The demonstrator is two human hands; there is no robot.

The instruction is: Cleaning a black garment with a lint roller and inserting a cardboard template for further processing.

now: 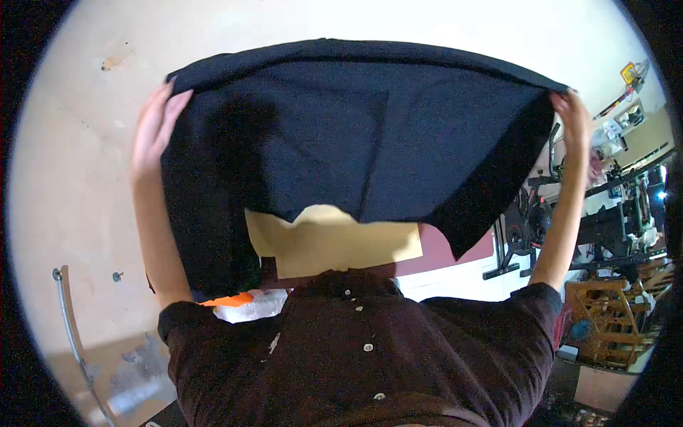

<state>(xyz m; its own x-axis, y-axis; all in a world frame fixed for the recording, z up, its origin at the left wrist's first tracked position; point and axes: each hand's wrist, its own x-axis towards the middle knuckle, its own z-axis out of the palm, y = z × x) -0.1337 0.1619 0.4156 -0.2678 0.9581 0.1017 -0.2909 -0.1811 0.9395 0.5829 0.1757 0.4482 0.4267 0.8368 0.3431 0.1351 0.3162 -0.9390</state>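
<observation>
"Holding the navy-black cloth stretched by two upper corners: is that how you read the step?"

"Yes. It hangs in the air before the chest, and its lower edge partly hides a tan sheet that lies over a maroon surface."

"How does each grip stand?"

"The left hand pinches the upper left corner between thumb and fingers. The right hand pinches the upper right one; how much cloth it has gathered, I cannot tell."

"What makes this go well?"

"Even tension. I'd draw both hands outward equally, since a crease runs down the middle and slack there would let it set. Match their heights too, but judge by the hands: this lens bends straight edges, so the bowed top misleads."

"And that rolled band along the top?"

"It looks like a turned-over edge. I'd pinch through all its layers, or one could slip."

"Anything to mind below?"

"The left side drops lower in view than the pointed right corner, close to an orange piece and some clear plastic. Lifting slightly should guard against snagging those."
</observation>
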